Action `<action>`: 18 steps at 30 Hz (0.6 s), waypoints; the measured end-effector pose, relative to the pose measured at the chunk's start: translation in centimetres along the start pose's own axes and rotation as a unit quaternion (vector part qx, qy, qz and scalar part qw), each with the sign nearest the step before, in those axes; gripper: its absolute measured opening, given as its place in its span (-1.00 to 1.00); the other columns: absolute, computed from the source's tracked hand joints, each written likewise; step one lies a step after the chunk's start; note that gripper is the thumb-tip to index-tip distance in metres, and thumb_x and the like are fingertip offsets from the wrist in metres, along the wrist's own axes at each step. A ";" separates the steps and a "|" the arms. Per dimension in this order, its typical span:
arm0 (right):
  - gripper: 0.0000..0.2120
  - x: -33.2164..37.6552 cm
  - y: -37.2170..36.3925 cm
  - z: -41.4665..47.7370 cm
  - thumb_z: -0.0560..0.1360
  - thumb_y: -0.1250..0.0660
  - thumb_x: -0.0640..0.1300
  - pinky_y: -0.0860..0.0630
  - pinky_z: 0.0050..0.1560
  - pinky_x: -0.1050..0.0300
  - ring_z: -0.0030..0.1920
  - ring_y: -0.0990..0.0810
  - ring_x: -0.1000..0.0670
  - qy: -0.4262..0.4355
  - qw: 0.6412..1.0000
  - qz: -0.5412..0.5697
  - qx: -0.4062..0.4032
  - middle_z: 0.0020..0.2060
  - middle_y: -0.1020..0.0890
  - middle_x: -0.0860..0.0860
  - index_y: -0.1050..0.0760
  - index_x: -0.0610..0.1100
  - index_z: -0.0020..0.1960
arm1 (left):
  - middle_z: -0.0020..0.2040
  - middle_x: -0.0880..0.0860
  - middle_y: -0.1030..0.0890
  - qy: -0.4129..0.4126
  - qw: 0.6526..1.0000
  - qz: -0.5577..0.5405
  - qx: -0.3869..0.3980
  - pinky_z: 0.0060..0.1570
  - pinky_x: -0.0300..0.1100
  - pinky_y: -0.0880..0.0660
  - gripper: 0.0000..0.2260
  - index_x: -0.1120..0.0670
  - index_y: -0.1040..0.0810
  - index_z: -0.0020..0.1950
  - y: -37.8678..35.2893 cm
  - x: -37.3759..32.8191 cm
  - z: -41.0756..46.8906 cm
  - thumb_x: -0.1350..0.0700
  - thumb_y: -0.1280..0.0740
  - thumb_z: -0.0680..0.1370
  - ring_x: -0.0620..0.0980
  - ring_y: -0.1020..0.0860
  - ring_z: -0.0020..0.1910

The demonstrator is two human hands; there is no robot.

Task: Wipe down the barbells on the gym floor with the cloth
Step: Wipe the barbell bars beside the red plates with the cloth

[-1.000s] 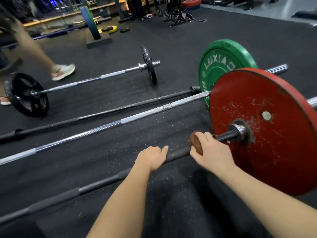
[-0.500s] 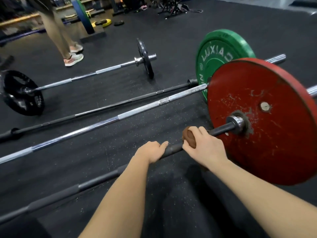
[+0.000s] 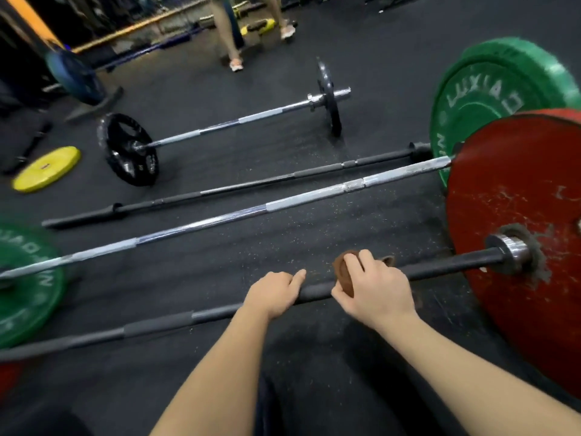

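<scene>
A dark barbell [image 3: 449, 265] lies across the black rubber floor nearest me, with a scuffed red plate [image 3: 518, 202] on its right end. My right hand [image 3: 375, 294] grips a brown cloth [image 3: 342, 272] wrapped round this bar, left of the red plate's collar. My left hand [image 3: 273, 294] grips the same bar just left of the cloth, index finger stretched along it. Behind it lie a chrome barbell [image 3: 283, 204] with green plates [image 3: 490, 89], a bare black bar [image 3: 251, 188], and a chrome barbell with small black plates [image 3: 239, 121].
A yellow plate [image 3: 47, 168] lies flat at far left. A blue plate on a stand [image 3: 75, 77] is at the back left. A person's legs [image 3: 231, 42] stand beyond the farthest barbell. Racks and gear line the back wall.
My right hand has slid the cloth leftward along the bar, away from the red plate; my left hand moved left with it. The view swung left. The person at the back walked right.
</scene>
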State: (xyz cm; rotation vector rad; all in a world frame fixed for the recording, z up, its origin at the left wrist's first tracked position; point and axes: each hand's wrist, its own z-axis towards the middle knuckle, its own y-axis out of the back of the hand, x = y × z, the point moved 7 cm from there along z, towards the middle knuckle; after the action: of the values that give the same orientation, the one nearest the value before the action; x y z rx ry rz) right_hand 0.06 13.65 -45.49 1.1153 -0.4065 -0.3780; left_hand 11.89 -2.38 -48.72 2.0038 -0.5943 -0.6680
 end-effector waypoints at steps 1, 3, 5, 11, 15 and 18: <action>-0.63 0.4 -0.1 0.1 0.43 -0.35 0.17 -0.17 -0.43 0.20 -0.45 -0.48 -0.08 0.002 1.000 -0.006 -0.006 -0.21 -0.49 -0.05 -0.53 -0.12 0.00 | 0.09 0.12 -0.63 0.007 1.000 0.012 -0.011 0.17 0.04 -0.46 -0.44 0.08 -0.57 -0.01 -0.1 -0.2 -0.2 -0.25 0.08 0.70 0.18 -0.54 0.10; -0.64 1.1 -0.1 0.6 0.42 -0.37 0.16 -0.17 -0.44 0.20 -0.46 -0.47 -0.08 0.008 1.000 -0.010 -0.007 -0.23 -0.48 -0.05 -0.53 -0.13 -0.03 | 0.13 0.11 -0.65 0.015 0.999 0.036 -0.033 0.21 0.05 -0.46 -0.43 0.07 -0.60 0.10 -0.3 -0.6 -0.6 -0.23 0.11 0.71 0.19 -0.56 0.13; -0.64 1.8 0.1 1.0 0.40 -0.41 0.17 -0.19 -0.46 0.21 -0.47 -0.47 -0.06 0.026 1.000 -0.003 0.000 -0.24 -0.49 -0.04 -0.52 -0.12 -0.04 | 0.14 0.10 -0.66 0.018 0.997 0.053 -0.053 0.20 0.05 -0.46 -0.44 0.05 -0.61 0.13 -0.3 -0.5 -0.8 -0.21 0.12 0.72 0.19 -0.57 0.14; -0.61 0.6 0.5 1.3 0.47 -0.25 0.26 -0.33 -0.39 0.13 -0.31 -0.59 -0.06 -0.027 0.998 0.024 0.043 -0.15 -0.48 0.05 -0.43 -0.02 0.08 | 0.16 0.10 -0.66 0.008 0.992 0.095 -0.089 0.13 0.00 -0.46 -0.52 0.00 -0.56 0.31 -0.5 -0.9 -1.1 -0.12 0.11 0.74 0.21 -0.58 0.14; -0.62 -3.2 1.5 1.2 0.54 -0.14 0.29 -0.38 -0.23 0.05 -0.16 -0.57 -0.12 -0.123 0.987 0.036 0.096 -0.05 -0.45 0.04 -0.28 0.01 0.15 | 0.09 0.13 -0.68 0.014 0.987 0.106 -0.122 0.03 -0.03 -0.40 -0.46 0.07 -0.62 0.10 -0.6 -1.0 -1.6 -0.12 0.12 0.74 0.22 -0.59 0.09; -0.61 -4.3 1.9 0.3 0.54 -0.13 0.29 -0.39 -0.26 0.06 -0.21 -0.51 -0.10 -0.154 0.984 0.013 0.089 -0.07 -0.44 0.04 -0.29 0.00 0.16 | 0.06 0.13 -0.68 0.008 0.988 0.094 -0.126 0.02 -0.02 -0.39 -0.47 0.06 -0.60 0.02 -0.7 -1.1 -1.9 -0.12 0.12 0.73 0.22 -0.59 0.07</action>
State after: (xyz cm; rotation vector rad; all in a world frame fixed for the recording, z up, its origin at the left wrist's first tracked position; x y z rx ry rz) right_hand -3.64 16.32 -44.17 1.2277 -0.7391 -0.5018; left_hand 12.43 -0.15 -48.27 1.6929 -0.6473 -0.5813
